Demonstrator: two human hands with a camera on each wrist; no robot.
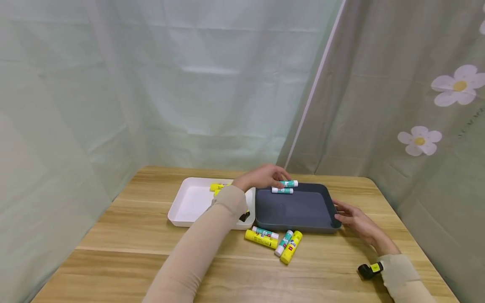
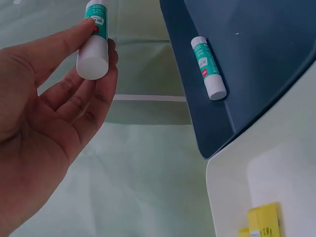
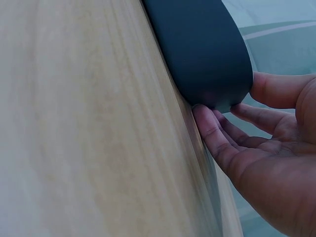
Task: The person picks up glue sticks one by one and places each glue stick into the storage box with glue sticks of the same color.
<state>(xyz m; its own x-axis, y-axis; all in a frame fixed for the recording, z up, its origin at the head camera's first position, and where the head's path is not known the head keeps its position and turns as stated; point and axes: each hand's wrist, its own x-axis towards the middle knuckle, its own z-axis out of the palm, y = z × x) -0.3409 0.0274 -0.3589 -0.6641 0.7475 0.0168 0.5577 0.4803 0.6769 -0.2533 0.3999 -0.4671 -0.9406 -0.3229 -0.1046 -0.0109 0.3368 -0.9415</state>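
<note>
My left hand (image 1: 262, 176) pinches a green-and-white glue stick (image 2: 97, 47) between thumb and fingers, above the back left of the dark tray (image 1: 299, 210). A second green-and-white glue stick (image 2: 209, 69) lies in that tray, along its back wall. My right hand (image 1: 358, 223) touches the tray's right side from outside. In the right wrist view its fingers (image 3: 210, 126) and thumb rest against the tray's rounded corner. On the table before the trays lie two yellow glue sticks (image 1: 291, 248) and two green-and-white glue sticks (image 1: 284, 243).
A white tray (image 1: 185, 206) stands against the left side of the dark one, with yellow glue sticks (image 1: 217, 187) inside, partly hidden by my left arm. The wooden table (image 1: 125, 252) reaches back to hanging curtains (image 1: 212, 92).
</note>
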